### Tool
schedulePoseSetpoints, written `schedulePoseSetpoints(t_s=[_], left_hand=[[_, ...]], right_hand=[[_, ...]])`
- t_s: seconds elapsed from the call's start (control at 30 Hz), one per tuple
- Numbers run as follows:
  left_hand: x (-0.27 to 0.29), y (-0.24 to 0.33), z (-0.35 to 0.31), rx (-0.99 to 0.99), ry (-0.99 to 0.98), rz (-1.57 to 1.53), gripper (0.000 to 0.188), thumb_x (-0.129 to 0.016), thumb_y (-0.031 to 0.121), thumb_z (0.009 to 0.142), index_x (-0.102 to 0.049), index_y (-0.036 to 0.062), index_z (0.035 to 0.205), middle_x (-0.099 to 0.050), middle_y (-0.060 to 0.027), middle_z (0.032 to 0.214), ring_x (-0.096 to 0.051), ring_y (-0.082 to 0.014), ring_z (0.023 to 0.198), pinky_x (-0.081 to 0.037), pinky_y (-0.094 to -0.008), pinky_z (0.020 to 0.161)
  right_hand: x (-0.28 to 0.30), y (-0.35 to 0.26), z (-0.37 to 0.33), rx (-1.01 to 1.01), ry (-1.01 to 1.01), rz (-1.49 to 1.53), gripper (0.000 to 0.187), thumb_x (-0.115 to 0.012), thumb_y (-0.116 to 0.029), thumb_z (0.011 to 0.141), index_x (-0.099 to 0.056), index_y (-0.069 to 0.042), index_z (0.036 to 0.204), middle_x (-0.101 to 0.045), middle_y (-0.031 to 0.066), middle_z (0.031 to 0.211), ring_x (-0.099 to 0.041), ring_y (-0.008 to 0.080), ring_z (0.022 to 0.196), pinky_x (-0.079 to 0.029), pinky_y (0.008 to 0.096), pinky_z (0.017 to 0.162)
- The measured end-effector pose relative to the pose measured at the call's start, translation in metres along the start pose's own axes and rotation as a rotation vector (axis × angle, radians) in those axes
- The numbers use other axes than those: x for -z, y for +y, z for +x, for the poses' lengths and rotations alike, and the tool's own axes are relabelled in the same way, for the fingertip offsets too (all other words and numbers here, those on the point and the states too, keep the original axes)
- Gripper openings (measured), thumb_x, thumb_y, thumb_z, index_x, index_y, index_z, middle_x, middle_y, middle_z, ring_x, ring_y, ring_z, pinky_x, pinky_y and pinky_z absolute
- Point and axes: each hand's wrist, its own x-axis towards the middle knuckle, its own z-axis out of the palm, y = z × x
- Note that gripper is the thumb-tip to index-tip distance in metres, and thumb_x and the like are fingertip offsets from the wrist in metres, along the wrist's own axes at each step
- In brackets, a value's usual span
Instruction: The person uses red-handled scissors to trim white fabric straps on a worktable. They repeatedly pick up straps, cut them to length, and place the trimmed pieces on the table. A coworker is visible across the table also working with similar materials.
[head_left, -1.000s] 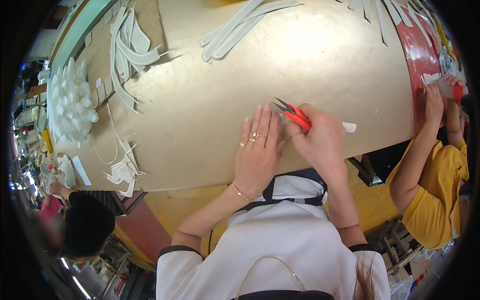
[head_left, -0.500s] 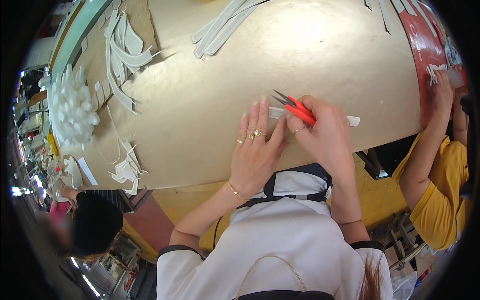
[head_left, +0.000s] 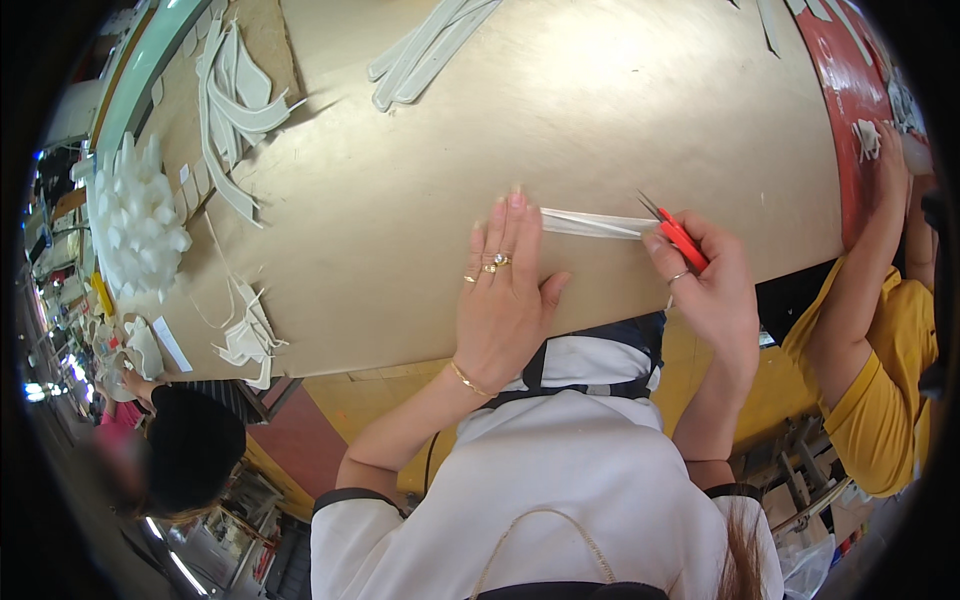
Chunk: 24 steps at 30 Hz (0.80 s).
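Note:
My left hand [head_left: 505,290] lies flat on the tan worktable [head_left: 420,180], fingers spread, its fingertips pressing down the left end of a narrow white strip [head_left: 590,224]. Rings and a thin bracelet show on that hand. My right hand [head_left: 705,285] grips small red-handled snips [head_left: 675,232], whose blades touch the strip's right end. The strip stretches between both hands near the table's front edge.
Bundles of white strips [head_left: 425,50] lie at the table's far side, curved white offcuts [head_left: 235,100] and scraps [head_left: 245,335] at the left. A pile of white pieces [head_left: 135,220] sits far left. A person in a yellow shirt [head_left: 890,370] works at the right; another person's dark hair [head_left: 190,450] shows lower left.
My two hands were close together; my right hand with the snips has since slid to the right along the white strip, and my left hand now pins the strip's left end.

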Motion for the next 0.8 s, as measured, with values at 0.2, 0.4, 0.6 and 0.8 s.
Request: schedulePoseSetpoints(t_s=[0.2,0.4,0.6,0.8], left_hand=[[-0.003,0.004,0.0,0.027,0.011,0.117,0.065,-0.053,0.033,0.098,-0.034,-0.0024,0.148,-0.037,-0.0194,0.154,-0.034,-0.0314,0.143,-0.028,-0.0461,0.117],[-0.002,0.006,0.0,0.034,0.002,0.169,0.062,-0.051,0.035,0.099,-0.038,-0.0024,0.146,-0.038,-0.0185,0.153,-0.036,-0.0313,0.143,-0.028,-0.046,0.117],[-0.001,0.007,0.0,0.022,-0.018,0.215,0.061,-0.053,0.035,0.098,-0.039,0.0014,0.147,-0.037,-0.0198,0.153,-0.037,-0.0338,0.142,-0.031,-0.0475,0.115],[0.001,0.009,0.0,0.039,-0.054,0.184,0.058,-0.056,0.032,0.097,-0.041,0.0104,0.149,-0.032,-0.0224,0.155,-0.036,-0.0405,0.141,-0.03,-0.0536,0.113]], right_hand=[[0.017,0.013,-0.002,-0.07,0.061,-0.006,0.025,-0.068,-0.019,0.088,-0.058,0.003,0.08,-0.037,0.0016,0.06,-0.034,0.0092,0.058,-0.031,0.0289,0.052],[0.024,0.019,0.001,-0.035,0.022,-0.044,0.026,-0.069,-0.017,0.087,-0.056,0.003,0.078,-0.037,0.0016,0.06,-0.033,0.0098,0.058,-0.031,0.0289,0.052],[0.025,0.02,0.002,-0.047,0.017,-0.005,0.026,-0.069,-0.017,0.086,-0.057,0.004,0.077,-0.037,0.0023,0.06,-0.034,0.0098,0.058,-0.031,0.0297,0.052],[0.03,0.019,0.004,-0.146,-0.062,-0.024,0.021,-0.069,-0.016,0.087,-0.063,0.003,0.09,-0.055,-0.0007,0.075,-0.047,0.0081,0.072,-0.038,0.0238,0.067]])
